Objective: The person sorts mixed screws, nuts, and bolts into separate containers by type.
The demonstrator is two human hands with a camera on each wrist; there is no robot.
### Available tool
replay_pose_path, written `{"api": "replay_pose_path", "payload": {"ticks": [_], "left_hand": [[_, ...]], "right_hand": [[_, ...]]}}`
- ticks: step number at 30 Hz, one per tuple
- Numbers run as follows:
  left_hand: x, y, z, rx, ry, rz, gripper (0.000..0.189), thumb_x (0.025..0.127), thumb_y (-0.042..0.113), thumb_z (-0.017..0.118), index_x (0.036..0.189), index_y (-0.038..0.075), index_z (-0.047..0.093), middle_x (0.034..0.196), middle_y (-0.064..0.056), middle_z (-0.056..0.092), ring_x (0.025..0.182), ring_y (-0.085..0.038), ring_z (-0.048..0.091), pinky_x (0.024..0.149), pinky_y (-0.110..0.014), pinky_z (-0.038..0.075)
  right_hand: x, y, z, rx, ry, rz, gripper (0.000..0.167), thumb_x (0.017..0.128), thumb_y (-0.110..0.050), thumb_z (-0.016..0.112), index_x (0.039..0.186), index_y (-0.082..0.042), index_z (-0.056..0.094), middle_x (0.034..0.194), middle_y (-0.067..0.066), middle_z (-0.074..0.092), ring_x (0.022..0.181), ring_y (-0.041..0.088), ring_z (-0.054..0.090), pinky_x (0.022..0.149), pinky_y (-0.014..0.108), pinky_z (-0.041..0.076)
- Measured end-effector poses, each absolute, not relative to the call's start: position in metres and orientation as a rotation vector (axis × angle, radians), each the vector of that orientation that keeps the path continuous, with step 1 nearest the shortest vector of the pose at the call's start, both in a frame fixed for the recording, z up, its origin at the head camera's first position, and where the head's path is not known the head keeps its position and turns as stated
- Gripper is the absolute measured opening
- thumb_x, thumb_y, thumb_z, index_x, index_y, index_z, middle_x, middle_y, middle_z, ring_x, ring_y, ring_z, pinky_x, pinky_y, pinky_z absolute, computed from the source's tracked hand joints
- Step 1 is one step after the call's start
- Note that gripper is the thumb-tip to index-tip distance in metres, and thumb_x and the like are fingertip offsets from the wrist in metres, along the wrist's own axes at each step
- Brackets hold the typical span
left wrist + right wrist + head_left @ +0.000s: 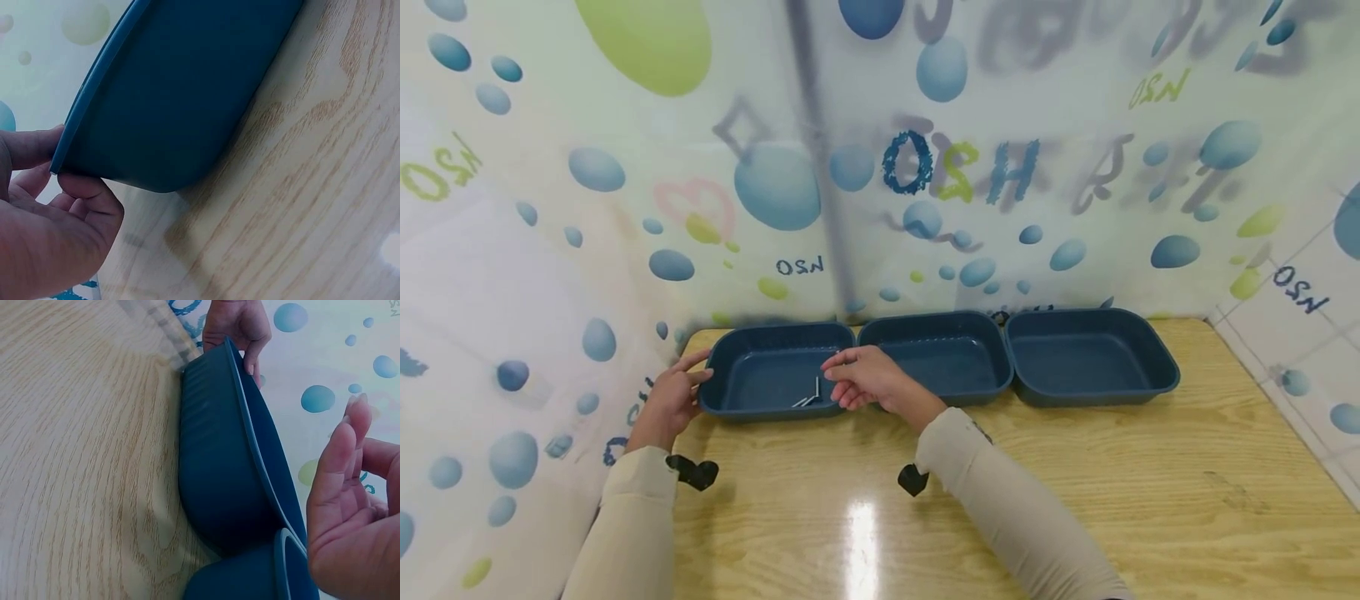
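Observation:
My left hand [672, 398] grips the left end of the leftmost dark blue bin [711, 408], thumb and fingers on either side of its rim, as the left wrist view also shows. Inside that bin, toward its front right, are a few thin silvery pieces [807, 402], too small to identify. My right hand [868, 379] hovers over the place where this bin meets the middle bin [955, 387]. In the right wrist view, its thumb and fingertips [357, 409] come close together, fingers loosely bent, and no object shows between them.
A third dark blue bin [1093, 398] stands at the right end of the row. All three sit along the back of a wooden table [790, 500]. A patterned curtain [925, 275] hangs behind, with similar sheeting at left and right.

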State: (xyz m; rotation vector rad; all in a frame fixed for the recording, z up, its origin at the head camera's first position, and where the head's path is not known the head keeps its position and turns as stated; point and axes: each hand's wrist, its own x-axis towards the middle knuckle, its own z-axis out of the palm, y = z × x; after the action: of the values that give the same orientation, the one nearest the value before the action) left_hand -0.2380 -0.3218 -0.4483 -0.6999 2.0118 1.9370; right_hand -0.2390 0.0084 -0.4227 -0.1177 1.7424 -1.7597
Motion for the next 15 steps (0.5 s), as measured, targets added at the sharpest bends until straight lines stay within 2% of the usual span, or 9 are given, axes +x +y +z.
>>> {"api": "replay_pose_path", "payload": {"ticks": [15], "left_hand": [[-0.2365,-0.3193,-0.4497,-0.69,2.078,1.883,0.054,0.104,0.019,0.045,0.155,0.024,0.029,0.158,-0.013,0.022,0.113,-0.021,0.049,0.083,-0.029,0.052]], "right_hand": [[-0.236,0.016,-0.4215,-0.156,1.75,-1.753,0.021,0.097,-0.019,0.061,0.115,-0.01,0.067,0.064,0.006,0.064,0.049,0.012,0.058,0.049,0.026,0.051]]}}
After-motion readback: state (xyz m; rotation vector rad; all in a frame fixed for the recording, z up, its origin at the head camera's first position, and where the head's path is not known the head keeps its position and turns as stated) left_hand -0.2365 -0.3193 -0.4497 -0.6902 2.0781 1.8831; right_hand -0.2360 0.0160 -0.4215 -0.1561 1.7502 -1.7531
